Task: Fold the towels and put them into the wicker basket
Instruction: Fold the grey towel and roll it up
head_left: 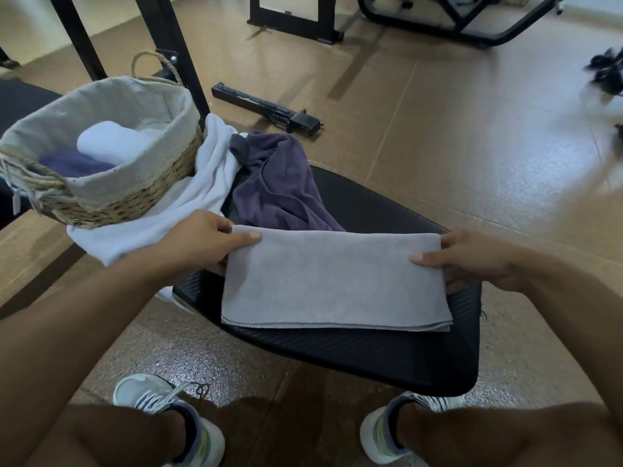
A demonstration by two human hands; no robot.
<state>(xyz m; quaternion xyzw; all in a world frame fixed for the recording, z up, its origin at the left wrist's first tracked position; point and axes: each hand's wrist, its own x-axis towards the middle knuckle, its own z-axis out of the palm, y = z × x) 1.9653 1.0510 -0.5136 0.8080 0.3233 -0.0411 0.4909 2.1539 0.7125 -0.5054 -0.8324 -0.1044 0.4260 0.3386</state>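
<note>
A: Where is the grey towel (333, 278)?

B: It lies folded into a wide strip on the black padded seat (387, 358), its fold on the far side and its loose edges on the near side. It covers the middle of the seat.

A: And the hands?

B: Both hold it. The left hand (199, 241) pinches the towel's far left corner, thumb on top and fingers curled beneath. The right hand (478, 257) pinches the far right corner the same way, thumb lying over the cloth.

A: What else is on the seat?

B: Beyond the grey towel, a dark purple towel (279, 187) sits crumpled on the far part of the seat. Just left of that, a white towel (188, 203) hangs loose over the seat's left edge.

A: The wicker basket (135, 193)?

B: It stands left of the seat and beyond it, touching the white towel. It has a cloth lining and rope handles. Inside it lie a rolled white towel (114, 141) and a dark blue towel (74, 165), side by side.

A: Anything on the floor?

B: A black metal bar (266, 109) lies beyond the seat, and the person's two shoes stand on the near side of it.
</note>
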